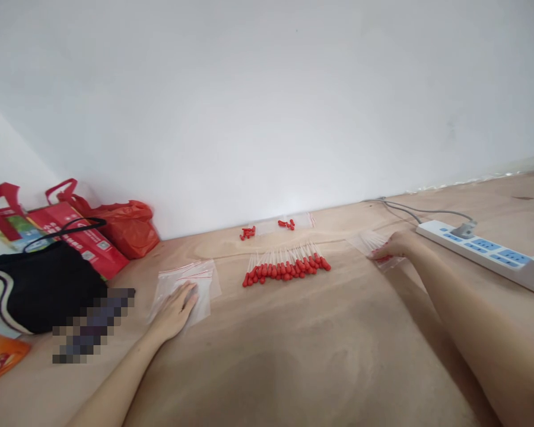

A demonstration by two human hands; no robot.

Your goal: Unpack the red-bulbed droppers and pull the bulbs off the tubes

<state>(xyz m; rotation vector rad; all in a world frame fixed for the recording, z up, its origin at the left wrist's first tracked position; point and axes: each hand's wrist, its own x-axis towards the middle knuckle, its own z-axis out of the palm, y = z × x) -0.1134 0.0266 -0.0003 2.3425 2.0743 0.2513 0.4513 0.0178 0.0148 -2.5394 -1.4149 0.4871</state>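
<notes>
My left hand (175, 308) lies flat with fingers stretched over a stack of clear zip-lock bags (207, 279) with red seal lines. My right hand (396, 244) is closed on a clear bag of droppers (370, 242), at the end where red bulbs show. Part of that bag is hidden under the fingers. Between the hands, a row of droppers (287, 267) with red rubber bulbs and clear thin tubes lies on the wooden table (285, 344), bulbs toward me. Behind the row are a small pile of loose red bulbs (248, 233) and a flat clear bag (267, 227) with several red bulbs (287, 224) on it.
A white power strip (485, 252) with a plugged-in grey cable (427, 210) lies at the right. Along the left are a red plastic bag (131, 228), a red shopping bag (82, 237), a black bag (48, 284) and an orange package (2, 356). A wall (267, 107) stands behind.
</notes>
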